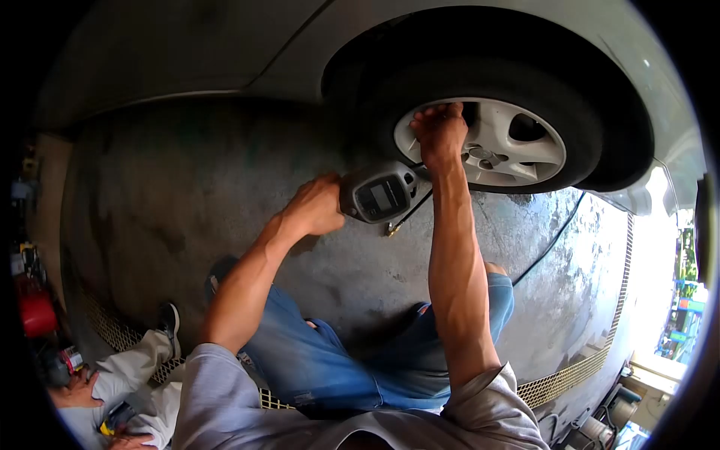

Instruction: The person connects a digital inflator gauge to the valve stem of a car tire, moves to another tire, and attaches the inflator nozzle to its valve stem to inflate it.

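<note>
My left hand point(319, 204) is closed on a grey handheld gauge point(381, 196) with a small rectangular display, held out over the floor. A dark hose runs from the gauge's far side toward the wheel. My right hand point(441, 133) reaches to the left edge of the silver wheel rim point(506, 142), its fingers bent at the rim; whatever they hold there is hidden. Around the rim is the black tire point(586, 139). Below the gauge, a short hose with a brass end point(391, 229) hangs near the floor.
The car body point(202, 52) spans the top. A dark hose point(551, 246) crosses the concrete floor point(180, 210) at the right. Yellowish grating point(570, 379) curves along the floor. Another person point(135, 382) sits at the lower left, near a red object point(36, 309).
</note>
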Motion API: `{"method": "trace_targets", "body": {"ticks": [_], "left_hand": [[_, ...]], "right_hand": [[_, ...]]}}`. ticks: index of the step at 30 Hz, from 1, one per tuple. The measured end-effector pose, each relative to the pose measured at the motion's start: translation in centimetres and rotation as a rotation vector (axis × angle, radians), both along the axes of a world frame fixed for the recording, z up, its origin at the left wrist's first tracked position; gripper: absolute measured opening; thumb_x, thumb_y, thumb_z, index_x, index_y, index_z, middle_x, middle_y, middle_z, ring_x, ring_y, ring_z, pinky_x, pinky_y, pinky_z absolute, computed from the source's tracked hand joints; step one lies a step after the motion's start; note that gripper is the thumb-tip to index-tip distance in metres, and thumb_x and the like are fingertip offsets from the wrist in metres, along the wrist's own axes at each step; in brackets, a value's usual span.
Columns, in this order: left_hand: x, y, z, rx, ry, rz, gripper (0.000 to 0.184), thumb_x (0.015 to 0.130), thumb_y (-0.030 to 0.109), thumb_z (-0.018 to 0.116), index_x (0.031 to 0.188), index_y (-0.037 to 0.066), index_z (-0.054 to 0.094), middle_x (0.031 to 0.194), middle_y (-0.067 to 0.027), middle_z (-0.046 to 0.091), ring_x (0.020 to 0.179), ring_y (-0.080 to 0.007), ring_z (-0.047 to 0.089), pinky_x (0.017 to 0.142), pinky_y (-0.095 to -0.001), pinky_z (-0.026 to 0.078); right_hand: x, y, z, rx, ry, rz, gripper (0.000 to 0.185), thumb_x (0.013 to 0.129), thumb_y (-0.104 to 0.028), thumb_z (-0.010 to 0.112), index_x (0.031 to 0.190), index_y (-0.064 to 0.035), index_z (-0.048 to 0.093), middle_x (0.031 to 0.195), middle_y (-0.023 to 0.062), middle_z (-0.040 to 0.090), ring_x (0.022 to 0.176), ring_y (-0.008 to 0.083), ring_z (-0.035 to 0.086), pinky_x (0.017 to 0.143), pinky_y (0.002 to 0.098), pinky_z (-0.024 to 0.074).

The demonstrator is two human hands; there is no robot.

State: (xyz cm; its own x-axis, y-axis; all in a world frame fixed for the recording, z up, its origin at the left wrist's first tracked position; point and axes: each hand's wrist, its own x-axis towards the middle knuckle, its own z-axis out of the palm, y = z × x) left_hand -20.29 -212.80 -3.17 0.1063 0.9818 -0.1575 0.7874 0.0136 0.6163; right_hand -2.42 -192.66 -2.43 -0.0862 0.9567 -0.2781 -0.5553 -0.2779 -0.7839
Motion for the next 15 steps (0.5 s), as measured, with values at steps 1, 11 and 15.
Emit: {"method": "trace_targets", "body": {"ticks": [1, 11, 15], "left_hand": [[0.4, 0.1, 0.5, -0.056, 0.005, -0.036, 0.047, 0.069, -0.002, 0.062, 0.116, 0.003, 0.061, 0.115, -0.0238, 0.063, 0.11, -0.0436, 0.06, 0.094, -0.0479, 0.051], [1.2, -1.0, 1.7, -0.112, 0.105, -0.022, 0.053, 0.072, 0.003, 0.058, 0.125, 0.006, 0.063, 0.123, -0.024, 0.063, 0.119, -0.0428, 0.058, 0.101, -0.0472, 0.05], [1.4, -1.6, 1.5, -0.087, 0.134, 0.037, 0.044, 0.072, 0.003, 0.058, 0.115, 0.0, 0.067, 0.123, -0.026, 0.065, 0.119, -0.0457, 0.058, 0.101, -0.048, 0.049]], "right_hand": [[0.2, 0.0, -0.1, -0.001, 0.056, 0.023, 0.036, 0.105, -0.043, 0.048, 0.087, -0.0119, 0.051, 0.077, 0.0055, 0.057, 0.072, 0.0247, 0.062, 0.065, 0.0397, 0.0563], [2.5, -1.2, 0.1, -0.167, 0.32, 0.137, 0.026, 0.103, -0.031, 0.053, 0.094, -0.0077, 0.061, 0.081, 0.0048, 0.059, 0.082, 0.025, 0.061, 0.078, 0.0405, 0.0542], [2.2, 0.5, -1.3, -0.153, 0.39, 0.092, 0.027, 0.103, -0.031, 0.053, 0.093, -0.0078, 0.061, 0.08, 0.0038, 0.059, 0.083, 0.0243, 0.061, 0.078, 0.041, 0.0534]]}}
